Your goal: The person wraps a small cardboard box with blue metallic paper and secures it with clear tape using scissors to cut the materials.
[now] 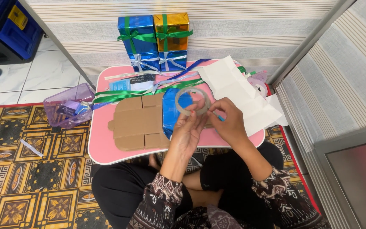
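A person sits cross-legged on a patterned yellow and black floor mat (pixel 30 178), with a small pink lap table (pixel 102 146) in front of them.

Both hands are up over the table and hold a clear round roll of sticky tape (pixel 192 101). The left hand (pixel 187 133) comes up from below, and its fingers are curled around the bottom edge of the roll. The right hand (pixel 230 122) is on the right side of the roll, and its fingertips pinch the edge there. So both hands are closed on the tape. The roll hangs just above the middle of the table, over a shiny blue sheet of wrapping paper (pixel 171 111).

A flat brown cardboard box cut-out (pixel 138 123) lies on the table, touching the left side of the blue paper. A white folded sheet of paper (pixel 238 91) lies to the right, partly under the right hand. Long green ribbons (pixel 123 95) run across the back of the table, and thin blue and silver ribbons lie near them.

Against the striped wall stand four wrapped gift boxes. A blue box with a green bow (pixel 135 34) and a gold box with a green bow (pixel 172 32) sit on top of two smaller blue boxes with silver bows (pixel 159 61).

A clear purple plastic tub (pixel 68 106) with small things inside sits on the floor, just beside the left edge of the table.
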